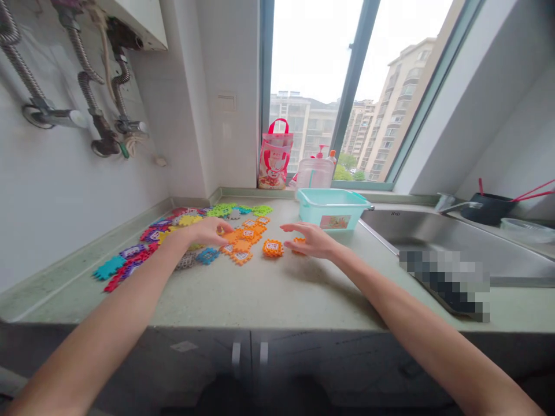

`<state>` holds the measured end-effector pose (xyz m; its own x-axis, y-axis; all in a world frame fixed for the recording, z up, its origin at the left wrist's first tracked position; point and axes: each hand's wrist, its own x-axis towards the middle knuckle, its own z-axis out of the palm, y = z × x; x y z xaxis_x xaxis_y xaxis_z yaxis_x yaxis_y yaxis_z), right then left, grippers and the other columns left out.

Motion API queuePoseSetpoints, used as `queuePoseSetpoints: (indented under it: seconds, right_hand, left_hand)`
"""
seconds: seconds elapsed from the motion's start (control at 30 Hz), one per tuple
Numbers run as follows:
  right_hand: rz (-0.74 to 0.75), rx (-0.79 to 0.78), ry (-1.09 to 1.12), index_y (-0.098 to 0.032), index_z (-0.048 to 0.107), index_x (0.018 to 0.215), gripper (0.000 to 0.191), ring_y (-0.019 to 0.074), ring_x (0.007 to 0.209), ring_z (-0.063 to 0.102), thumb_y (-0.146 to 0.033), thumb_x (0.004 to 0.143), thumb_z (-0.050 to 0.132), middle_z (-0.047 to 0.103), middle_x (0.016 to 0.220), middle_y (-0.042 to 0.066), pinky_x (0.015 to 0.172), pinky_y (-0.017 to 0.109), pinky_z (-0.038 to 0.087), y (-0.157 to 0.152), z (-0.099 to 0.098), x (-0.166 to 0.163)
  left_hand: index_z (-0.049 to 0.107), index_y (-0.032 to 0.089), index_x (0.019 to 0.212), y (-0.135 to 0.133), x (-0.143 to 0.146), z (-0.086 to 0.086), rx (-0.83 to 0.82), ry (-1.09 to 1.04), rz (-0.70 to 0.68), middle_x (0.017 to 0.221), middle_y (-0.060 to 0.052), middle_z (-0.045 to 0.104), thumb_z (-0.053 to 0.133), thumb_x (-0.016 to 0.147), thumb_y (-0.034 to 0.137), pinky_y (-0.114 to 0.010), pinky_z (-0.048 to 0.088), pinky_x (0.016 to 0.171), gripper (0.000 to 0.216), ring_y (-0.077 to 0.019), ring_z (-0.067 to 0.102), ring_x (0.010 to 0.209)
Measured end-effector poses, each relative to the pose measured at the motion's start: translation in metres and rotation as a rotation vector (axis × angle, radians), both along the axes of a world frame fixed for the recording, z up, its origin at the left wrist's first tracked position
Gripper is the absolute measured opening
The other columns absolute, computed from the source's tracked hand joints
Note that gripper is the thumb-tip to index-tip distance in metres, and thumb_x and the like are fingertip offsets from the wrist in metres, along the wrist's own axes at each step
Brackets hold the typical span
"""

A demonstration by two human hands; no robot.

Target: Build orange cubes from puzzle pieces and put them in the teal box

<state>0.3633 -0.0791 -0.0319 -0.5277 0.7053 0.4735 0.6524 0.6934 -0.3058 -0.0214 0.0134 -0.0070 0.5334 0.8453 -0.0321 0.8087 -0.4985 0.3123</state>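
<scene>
My left hand [207, 232] reaches to the left edge of a cluster of orange gear-edged building pieces [248, 234]. Its thumb and fingers are apart and curved at the orange edge; I cannot tell how firmly they touch. My right hand [311, 240] is open, its fingers spread over a single orange piece [298, 245], which it partly covers. Between the hands lies another orange piece [273, 249] with a white patterned centre. Blue [208, 256] and grey pieces [188, 261] lie beside my left wrist.
More pieces in red [130, 269], teal [109, 267], purple and lime green [222, 210] spread across the counter's left side. A mint plastic bin [310, 215] stands behind my right hand. The steel sink [390, 228] is at right, near a blurred-out dark object [446, 286].
</scene>
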Motion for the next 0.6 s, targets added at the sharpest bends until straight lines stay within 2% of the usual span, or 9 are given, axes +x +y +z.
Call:
queuePoseSetpoints:
  seconds: [0.13,0.2,0.33,0.47,0.6]
  right_hand:
    - [0.081,0.027,-0.02,-0.025,0.074,0.131,0.042,0.0274,0.11,0.073,-0.047,0.095,0.074,0.078,0.122,0.01,0.1,0.043,0.055,-0.001,-0.004,-0.024]
    - [0.117,0.043,-0.037,-0.025,0.077,0.124,0.035,0.0264,0.106,0.074,-0.045,0.095,0.075,0.08,0.117,0.009,0.098,0.041,0.055,-0.001,-0.006,-0.03]
    - [0.191,0.055,-0.039,-0.027,0.08,0.112,0.021,0.0228,0.1,0.075,-0.038,0.096,0.073,0.081,0.11,0.006,0.096,0.037,0.054,0.001,-0.011,-0.033]
    - [0.162,0.04,-0.032,-0.026,0.078,0.112,0.022,0.0232,0.105,0.073,-0.036,0.093,0.077,0.08,0.111,0.006,0.099,0.037,0.053,0.004,-0.017,-0.033]
    - [0.1,-0.007,-0.049,-0.026,0.076,0.113,0.026,0.0234,0.102,0.072,-0.031,0.088,0.08,0.079,0.109,0.006,0.094,0.036,0.054,0.005,-0.019,-0.037]
  left_hand:
    - [0.077,0.022,0.118,-0.004,-0.002,0.009,0.104,0.007,0.012,0.124,-0.007,0.076,0.076,0.068,0.051,-0.03,0.053,0.093,0.058,-0.0279,0.07,0.111]
    - [0.076,0.022,0.118,-0.006,-0.001,0.012,0.14,-0.044,-0.025,0.123,-0.006,0.076,0.075,0.07,0.052,-0.031,0.052,0.096,0.056,-0.0268,0.069,0.111]
    - [0.076,0.024,0.121,-0.017,0.009,0.016,0.005,-0.123,-0.146,0.123,-0.004,0.076,0.076,0.074,0.054,-0.029,0.052,0.094,0.056,-0.0259,0.07,0.111]
    - [0.075,0.022,0.116,-0.035,0.027,0.014,-0.039,-0.055,-0.168,0.121,-0.005,0.076,0.079,0.071,0.049,-0.029,0.052,0.092,0.053,-0.026,0.069,0.109]
    - [0.074,0.02,0.112,-0.043,0.038,0.009,-0.021,-0.041,-0.142,0.116,-0.007,0.076,0.081,0.068,0.05,-0.03,0.053,0.086,0.054,-0.0257,0.071,0.104]
